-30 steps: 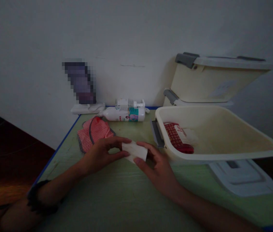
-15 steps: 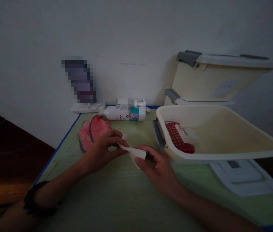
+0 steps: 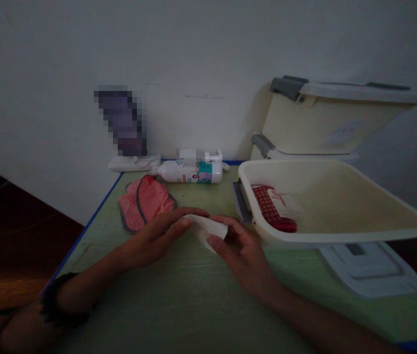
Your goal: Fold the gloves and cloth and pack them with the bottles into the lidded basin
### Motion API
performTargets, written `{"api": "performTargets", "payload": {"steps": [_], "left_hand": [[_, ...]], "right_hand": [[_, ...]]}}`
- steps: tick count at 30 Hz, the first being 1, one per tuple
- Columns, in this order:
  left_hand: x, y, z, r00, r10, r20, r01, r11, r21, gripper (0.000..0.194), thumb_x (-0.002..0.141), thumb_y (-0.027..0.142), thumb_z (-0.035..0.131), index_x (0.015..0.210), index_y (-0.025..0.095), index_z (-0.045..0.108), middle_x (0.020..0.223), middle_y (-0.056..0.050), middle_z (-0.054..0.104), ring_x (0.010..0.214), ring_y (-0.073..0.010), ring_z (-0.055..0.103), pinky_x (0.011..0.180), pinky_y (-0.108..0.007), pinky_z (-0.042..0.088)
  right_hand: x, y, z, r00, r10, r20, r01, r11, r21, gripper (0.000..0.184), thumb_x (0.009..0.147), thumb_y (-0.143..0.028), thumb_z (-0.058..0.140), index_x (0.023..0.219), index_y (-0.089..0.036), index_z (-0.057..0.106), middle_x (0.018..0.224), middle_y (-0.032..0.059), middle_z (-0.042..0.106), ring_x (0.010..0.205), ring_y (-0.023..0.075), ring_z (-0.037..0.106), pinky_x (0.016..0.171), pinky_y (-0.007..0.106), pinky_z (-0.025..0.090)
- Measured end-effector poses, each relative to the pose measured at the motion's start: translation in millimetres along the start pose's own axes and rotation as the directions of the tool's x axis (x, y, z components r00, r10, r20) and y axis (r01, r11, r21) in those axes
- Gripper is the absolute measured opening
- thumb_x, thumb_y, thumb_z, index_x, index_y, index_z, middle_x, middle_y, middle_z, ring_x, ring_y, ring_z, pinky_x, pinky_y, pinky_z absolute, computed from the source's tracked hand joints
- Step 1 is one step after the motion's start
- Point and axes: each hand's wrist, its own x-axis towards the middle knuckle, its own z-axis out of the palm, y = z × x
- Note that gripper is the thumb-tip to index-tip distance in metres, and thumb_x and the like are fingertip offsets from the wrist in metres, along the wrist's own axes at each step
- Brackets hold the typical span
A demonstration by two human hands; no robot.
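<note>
A thin, folded white piece [image 3: 208, 228], which could be paper or cloth, is held above the green table between my two hands. My left hand [image 3: 159, 235] pinches its left end, with the thumb in front and the fingers stretched along behind the upper edge. At the other end my right hand [image 3: 244, 253] grips it between thumb and fingers. Close behind my left hand lies a pink cloth [image 3: 148, 199] with dark checked trim, crumpled on the table.
A large cream bin [image 3: 337, 196] at the right holds a red-and-white packet [image 3: 273, 206]. Its grey-white lid [image 3: 371, 268] lies beneath it. Another lidded bin [image 3: 312, 123] stands behind. A white pump bottle [image 3: 190, 172] lies near the wall, beside a white power strip [image 3: 134, 163].
My left fingers have straightened and slid right along the back of the white piece. The piece now looks more spread out. My right hand has barely moved.
</note>
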Motion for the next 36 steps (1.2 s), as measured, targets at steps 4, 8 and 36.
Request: {"api": "performTargets", "payload": {"steps": [4,8,36], "left_hand": [[0,-1,-4.6,0.997,-0.051,-0.054,0.044,0.992,-0.117,0.04,0.094,0.041,0.031,0.11,0.024,0.063,0.11,-0.002,0.066,0.103,-0.022,0.057,0.094,-0.035,0.04],[2,-4,-5.7,0.992,-0.016,-0.126,0.007,0.997,-0.073,0.03,0.09,0.04,0.043,0.103,0.021,0.063,0.1,-0.003,0.066,0.093,-0.0195,0.059,0.083,-0.029,0.045],[2,-13,-2.3,0.943,0.219,-0.249,-0.143,0.946,0.289,0.021,0.087,0.023,0.051,0.106,0.021,0.059,0.098,-0.005,0.066,0.089,-0.0163,0.062,0.076,-0.028,0.05]], "right_hand": [[1,-2,0,0.999,0.043,0.009,-0.043,0.998,0.036,0.029,0.076,-0.032,0.064,0.103,-0.023,0.059,0.08,-0.0007,0.061,0.068,0.0127,0.055,0.06,0.025,0.044],[1,-6,0,0.991,0.122,0.063,-0.132,0.971,0.201,0.033,0.072,-0.031,0.067,0.103,-0.023,0.059,0.083,0.0,0.064,0.071,0.0125,0.058,0.064,0.026,0.045],[2,-4,1,0.997,0.071,0.039,-0.08,0.93,0.358,0.032,0.071,-0.024,0.07,0.102,-0.024,0.061,0.086,0.0001,0.065,0.072,0.0109,0.058,0.065,0.023,0.047]]}}
